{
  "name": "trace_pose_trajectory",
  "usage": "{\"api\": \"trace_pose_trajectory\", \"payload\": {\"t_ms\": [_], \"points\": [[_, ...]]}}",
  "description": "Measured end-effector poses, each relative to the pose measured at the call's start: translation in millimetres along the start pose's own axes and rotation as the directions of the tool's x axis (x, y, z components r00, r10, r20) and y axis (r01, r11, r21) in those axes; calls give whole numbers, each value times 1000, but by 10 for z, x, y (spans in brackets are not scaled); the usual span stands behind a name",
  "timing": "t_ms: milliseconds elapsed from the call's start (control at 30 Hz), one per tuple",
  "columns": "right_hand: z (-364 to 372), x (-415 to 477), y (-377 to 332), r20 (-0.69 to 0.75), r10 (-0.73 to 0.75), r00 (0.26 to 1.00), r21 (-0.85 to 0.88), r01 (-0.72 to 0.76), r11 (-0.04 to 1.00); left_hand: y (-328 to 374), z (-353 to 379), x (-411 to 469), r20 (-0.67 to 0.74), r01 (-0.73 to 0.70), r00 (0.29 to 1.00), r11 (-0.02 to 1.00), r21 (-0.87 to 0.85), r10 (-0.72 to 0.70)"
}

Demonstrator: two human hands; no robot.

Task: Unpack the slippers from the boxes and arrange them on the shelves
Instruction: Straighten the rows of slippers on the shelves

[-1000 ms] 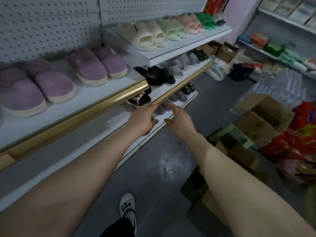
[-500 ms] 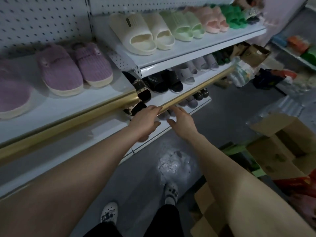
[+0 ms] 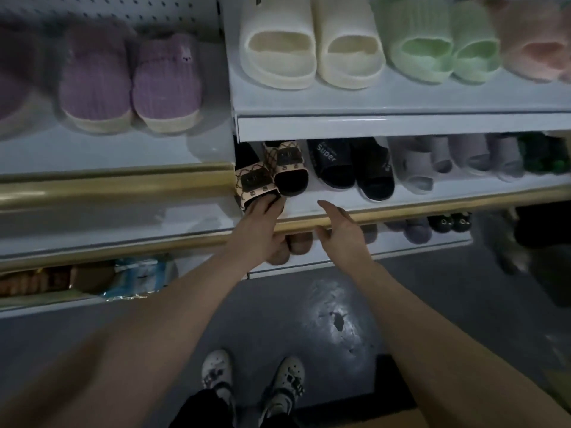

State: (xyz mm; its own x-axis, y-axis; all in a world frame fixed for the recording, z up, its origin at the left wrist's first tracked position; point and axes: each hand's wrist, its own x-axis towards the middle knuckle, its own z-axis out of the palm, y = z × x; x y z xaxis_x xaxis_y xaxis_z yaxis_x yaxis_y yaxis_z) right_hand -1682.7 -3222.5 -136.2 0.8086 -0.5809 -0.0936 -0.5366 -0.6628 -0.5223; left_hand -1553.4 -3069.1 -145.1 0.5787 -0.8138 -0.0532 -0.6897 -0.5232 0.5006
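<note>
A beige and black patterned slipper (image 3: pixel 254 183) sits tilted at the left end of the middle shelf (image 3: pixel 309 205), and my left hand (image 3: pixel 259 227) grips its near end with the fingers inside the opening. Its mate (image 3: pixel 289 168) lies just behind it to the right. My right hand (image 3: pixel 341 233) hovers open over the gold shelf rail (image 3: pixel 432 208), holding nothing. Black slippers (image 3: pixel 355 171) marked "Super" stand next to the patterned pair, then grey ones (image 3: pixel 448 162).
Cream slippers (image 3: pixel 309 47), green ones (image 3: pixel 438 47) and pink ones (image 3: pixel 534 41) fill the top shelf; purple plush slippers (image 3: pixel 129 84) sit at left. More slippers (image 3: pixel 417 233) line the bottom shelf. Packets (image 3: pixel 136 279) lie low at left. My white shoes (image 3: pixel 250 384) stand on the grey floor.
The view has turned to face the shelves and moved closer. My left hand went from the gold rail onto the patterned slipper. My right hand lifted off the rail and opened.
</note>
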Motion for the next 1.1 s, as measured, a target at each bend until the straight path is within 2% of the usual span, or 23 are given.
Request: {"api": "trace_pose_trajectory", "payload": {"t_ms": [100,267,433,600,733,933,1100], "points": [[223,239,96,10,-64,998,24,63,998,-196,184,105,-5,113,994,993,27,-113],[589,620,271,-11,-114,993,31,115,993,-451,476,346,-28,197,980,978,74,-196],[795,1175,450,-90,-158,983,10,160,987,-585,698,704,-181,252,957,958,138,-226],[941,1749,547,-128,-281,951,-52,277,960,-674,810,1022,-201,346,922,937,49,-330],[1037,2139,531,-106,-310,945,-68,304,950,-766,819,1147,-215,345,918,938,27,-332],[1127,2492,270,-31,-214,976,20,215,976,-870,840,1118,-196,288,941,957,37,-275],[1133,2557,261,-46,-205,978,18,206,978,-888,813,1158,-154,263,955,963,49,-253]]}}
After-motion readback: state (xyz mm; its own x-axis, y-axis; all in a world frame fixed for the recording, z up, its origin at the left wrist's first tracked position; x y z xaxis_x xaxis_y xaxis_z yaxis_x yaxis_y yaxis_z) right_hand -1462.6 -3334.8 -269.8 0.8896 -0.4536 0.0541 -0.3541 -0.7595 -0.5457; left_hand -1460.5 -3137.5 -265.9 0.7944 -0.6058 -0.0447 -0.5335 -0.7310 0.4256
